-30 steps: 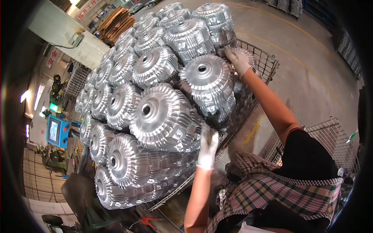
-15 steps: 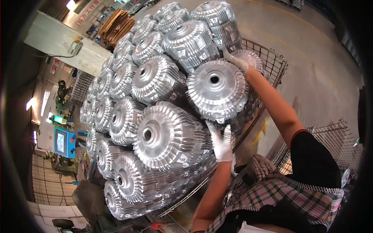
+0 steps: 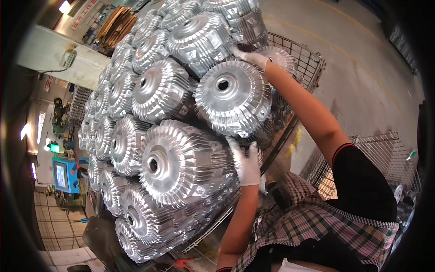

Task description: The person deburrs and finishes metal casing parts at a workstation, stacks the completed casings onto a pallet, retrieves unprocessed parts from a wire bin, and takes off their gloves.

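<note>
A finned silver motor housing (image 3: pixel 232 97) with a round hole in its end face sits at the right side of the pile, between my two gloved hands. My right hand (image 3: pixel 253 57) grips its far upper edge, the fingers reaching behind the rim. Below, my left hand (image 3: pixel 247 165) presses its fingertips against the lower rim, thumb and fingers partly hidden under it. White gloves cover both hands. Close by on the left lies a larger-looking finned housing (image 3: pixel 181 163); another one (image 3: pixel 199 43) rests just beyond the held one.
Several more housings are stacked leftward and away. A wire-mesh cage (image 3: pixel 312 68) edges the pile at far right, with another mesh panel (image 3: pixel 385 154) near my right elbow. A blue machine with a screen (image 3: pixel 65 175) stands at left. Grey floor (image 3: pixel 353 77) extends to the right.
The whole view has shifted, so the pile and both hands appear farther left. My hands keep their hold on the same housing, which has barely moved against its neighbours.
</note>
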{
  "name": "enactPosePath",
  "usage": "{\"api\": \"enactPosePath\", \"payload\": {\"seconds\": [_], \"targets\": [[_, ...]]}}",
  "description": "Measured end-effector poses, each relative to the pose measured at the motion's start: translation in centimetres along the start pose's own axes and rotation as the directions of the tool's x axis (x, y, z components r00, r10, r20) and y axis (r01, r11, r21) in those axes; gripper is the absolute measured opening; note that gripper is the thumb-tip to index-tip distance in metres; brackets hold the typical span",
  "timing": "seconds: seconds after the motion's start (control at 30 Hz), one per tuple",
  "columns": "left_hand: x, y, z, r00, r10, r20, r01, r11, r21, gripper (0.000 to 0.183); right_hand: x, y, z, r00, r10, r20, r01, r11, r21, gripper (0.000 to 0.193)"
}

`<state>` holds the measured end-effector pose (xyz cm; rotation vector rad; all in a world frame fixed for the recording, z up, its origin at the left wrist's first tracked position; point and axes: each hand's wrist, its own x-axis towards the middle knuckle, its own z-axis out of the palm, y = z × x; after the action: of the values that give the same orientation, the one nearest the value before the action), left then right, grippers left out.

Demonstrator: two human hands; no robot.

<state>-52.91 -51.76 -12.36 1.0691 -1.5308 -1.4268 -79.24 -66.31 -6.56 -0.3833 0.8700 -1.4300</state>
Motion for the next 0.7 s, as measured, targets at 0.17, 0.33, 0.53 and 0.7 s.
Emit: {"api": "enactPosePath", "payload": {"seconds": [0.17, 0.33, 0.53, 0.7], "targets": [[-0.1, 0.6, 0.8, 0.988, -0.024, -0.155, 0.023, 1.0, -0.007, 0.081, -0.7, 0.7, -0.1, 0.98, 0.182, -0.085, -0.175, 0.981, 0.085, 0.053], [0.5, -0.4, 0.8, 0.989, 0.056, -0.14, -0.035, 0.988, 0.15, 0.081, -1.0, 1.2, 0.2, 0.792, 0.143, 0.594, -0.514, 0.682, 0.52, 0.058], [0.5, -0.1, -0.5, 0.991, -0.103, -0.089, 0.117, 0.979, 0.169, 0.08, -0.4, 2.9, -1.4, 0.987, -0.024, -0.158, 0.033, 0.998, 0.052, 0.057], [-0.7, -0.4, -2.4, 0.993, -0.115, 0.005, 0.115, 0.993, -0.037, 0.069, -2.8, 1.1, 0.3, 0.724, -0.607, -0.328, 0.229, 0.66, -0.716, 0.049]]}}
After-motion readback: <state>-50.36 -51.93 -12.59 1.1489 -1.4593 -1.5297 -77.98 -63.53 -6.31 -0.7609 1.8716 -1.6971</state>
